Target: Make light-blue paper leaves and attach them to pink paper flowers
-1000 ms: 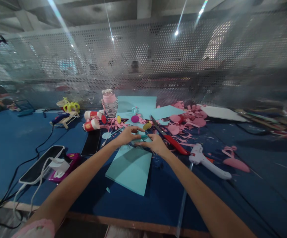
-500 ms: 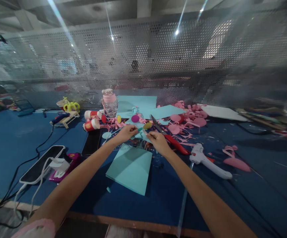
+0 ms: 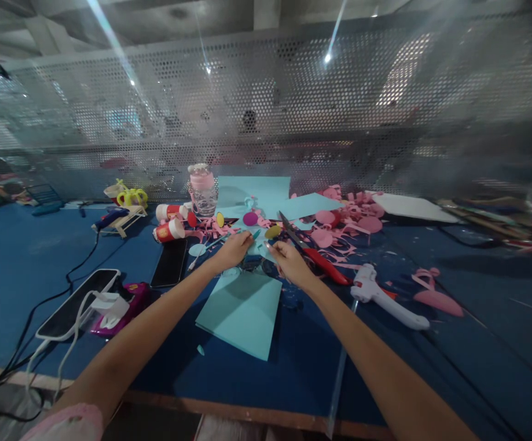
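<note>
My left hand (image 3: pixel 236 248) and my right hand (image 3: pixel 289 262) meet over the blue table (image 3: pixel 40 257), fingertips close together. Both pinch a small teal paper piece (image 3: pixel 261 247) between them, just above the tabletop. A larger teal sheet (image 3: pixel 242 312) lies flat right below my hands. Red-handled scissors (image 3: pixel 321 262) lie just right of my right hand, blades pointing away. A yellow paper disc (image 3: pixel 273 232) and a magenta disc (image 3: pixel 250 218) sit just beyond my fingers.
A white glue gun (image 3: pixel 385 300) lies to the right. A black phone (image 3: pixel 170 263), a power strip (image 3: pixel 75 303) with cables and red cups (image 3: pixel 169 231) are on the left. Pink paper scraps (image 3: pixel 352 215), a pink bottle (image 3: pixel 202 190) and a perforated metal screen (image 3: pixel 293 110) are behind.
Both hands have shifted slightly away from me and lowered a little. The left fingers have curled in tighter, and the right hand's fingers have closed into a pinch.
</note>
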Tool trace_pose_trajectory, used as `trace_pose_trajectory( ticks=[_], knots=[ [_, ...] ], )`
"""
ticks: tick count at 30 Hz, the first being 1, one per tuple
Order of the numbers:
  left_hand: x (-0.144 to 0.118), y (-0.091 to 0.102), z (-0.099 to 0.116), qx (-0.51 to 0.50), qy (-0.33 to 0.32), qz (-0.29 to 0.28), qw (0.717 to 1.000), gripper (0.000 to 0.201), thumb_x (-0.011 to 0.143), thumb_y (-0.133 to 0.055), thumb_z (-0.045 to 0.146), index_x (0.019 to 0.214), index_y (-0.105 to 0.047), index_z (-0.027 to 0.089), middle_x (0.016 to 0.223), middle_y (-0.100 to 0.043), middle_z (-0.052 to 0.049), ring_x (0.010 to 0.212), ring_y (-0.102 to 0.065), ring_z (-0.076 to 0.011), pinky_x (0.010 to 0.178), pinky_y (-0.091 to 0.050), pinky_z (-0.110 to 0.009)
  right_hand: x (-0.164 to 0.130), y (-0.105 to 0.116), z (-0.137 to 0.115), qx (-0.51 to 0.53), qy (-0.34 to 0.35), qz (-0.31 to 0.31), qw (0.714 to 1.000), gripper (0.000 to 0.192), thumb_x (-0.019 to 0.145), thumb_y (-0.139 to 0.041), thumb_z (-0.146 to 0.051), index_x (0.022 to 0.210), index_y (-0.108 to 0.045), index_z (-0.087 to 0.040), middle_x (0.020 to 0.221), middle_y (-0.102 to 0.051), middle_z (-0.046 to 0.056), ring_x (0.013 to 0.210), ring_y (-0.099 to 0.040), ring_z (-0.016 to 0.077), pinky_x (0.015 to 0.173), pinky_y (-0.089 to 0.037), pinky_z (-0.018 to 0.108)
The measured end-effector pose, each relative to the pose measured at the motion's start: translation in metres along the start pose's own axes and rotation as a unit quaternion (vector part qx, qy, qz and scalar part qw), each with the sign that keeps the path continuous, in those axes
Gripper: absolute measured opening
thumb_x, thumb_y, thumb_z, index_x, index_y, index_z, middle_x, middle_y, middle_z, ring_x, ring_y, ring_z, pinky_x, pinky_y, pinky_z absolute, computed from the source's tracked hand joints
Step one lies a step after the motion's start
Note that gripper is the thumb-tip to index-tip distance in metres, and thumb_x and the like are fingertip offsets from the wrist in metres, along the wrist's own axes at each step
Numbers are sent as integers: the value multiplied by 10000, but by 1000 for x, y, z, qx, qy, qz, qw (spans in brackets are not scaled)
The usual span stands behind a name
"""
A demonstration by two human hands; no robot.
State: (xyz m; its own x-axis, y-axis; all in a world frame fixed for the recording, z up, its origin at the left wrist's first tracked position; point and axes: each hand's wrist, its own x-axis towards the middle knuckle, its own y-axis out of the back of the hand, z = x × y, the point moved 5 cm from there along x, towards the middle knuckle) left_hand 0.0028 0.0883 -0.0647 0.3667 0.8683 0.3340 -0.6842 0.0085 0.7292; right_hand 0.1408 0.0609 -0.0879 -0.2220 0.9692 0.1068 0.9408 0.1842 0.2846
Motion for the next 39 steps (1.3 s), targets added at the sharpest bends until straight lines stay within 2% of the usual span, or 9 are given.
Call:
trace_pose_trajectory(
  ticks=[4,10,15,20,24,28,32,35,39],
  knots=[
    [-1,-2,4,-1,-14,-13,1000,214,822,-366,157,610,-356,180,557,-362,44,554,-362,-101,550,-268,-233,-1,2,-1,7,9,14,1000,424,719,-481,-605,596,-340,-224,339,-284,-110,227,-317,71,269,-221,204],
    [-6,-7,16,-25,-64,-80,994,137,740,-391,79,648,-386,180,574,-412,40,569,-389,-104,558,-277,-223,-1,-3,1,-1,5,-37,999,401,664,-590,-540,629,-360,-214,399,-438,-76,369,-528,130,336,-339,205],
    [-8,-3,25,-23,-75,-89,993,203,605,-323,-17,629,-354,182,560,-377,41,562,-370,-107,556,-259,-232,-1,-3,-2,-1,0,-38,999,370,635,-626,-488,706,-404,-202,393,-462,-87,328,-485,108,330,-304,191],
    [-6,-4,25,-36,-70,-57,995,181,766,-323,118,597,-327,182,539,-348,43,544,-355,-100,537,-247,-229,1,-2,3,-15,-6,-56,998,325,665,-605,-471,720,-462,-184,366,-473,-78,292,-442,99,325,-305,199],
    [-6,-5,20,-53,-61,-28,996,194,825,-333,200,641,-390,176,546,-375,42,543,-375,-99,531,-264,-227,3,-6,7,-13,2,-88,996,362,692,-554,-515,578,-476,-181,330,-436,-62,256,-383,87,300,-251,207],
    [-5,-7,8,-129,24,-11,991,239,868,-323,321,743,-457,167,564,-427,43,522,-436,-92,519,-328,-216,3,-1,1,19,19,-32,999,388,643,-584,-545,555,-465,-187,350,-383,-82,281,-382,78,308,-261,204],
    [-6,-18,2,-245,112,-74,960,289,862,-328,426,772,-426,169,544,-448,51,429,-469,-82,448,-382,-207,1,1,-3,36,4,-3,999,381,640,-581,-561,637,-503,-188,327,-356,-95,262,-344,79,287,-233,206],
    [-8,-18,6,-281,97,-74,952,314,852,-330,468,789,-418,173,548,-444,54,411,-471,-76,423,-398,-200,1,0,-3,45,-3,-1,999,408,633,-585,-571,724,-545,-175,324,-377,-94,254,-337,80,279,-242,209],
    [-9,-15,14,-249,32,-94,964,303,828,-388,472,811,-433,172,565,-437,57,405,-445,-69,411,-381,-194,0,-6,-3,53,-14,-24,998,452,638,-597,-562,830,-586,-154,305,-385,-91,239,-345,85,263,-250,207]
  ],
)
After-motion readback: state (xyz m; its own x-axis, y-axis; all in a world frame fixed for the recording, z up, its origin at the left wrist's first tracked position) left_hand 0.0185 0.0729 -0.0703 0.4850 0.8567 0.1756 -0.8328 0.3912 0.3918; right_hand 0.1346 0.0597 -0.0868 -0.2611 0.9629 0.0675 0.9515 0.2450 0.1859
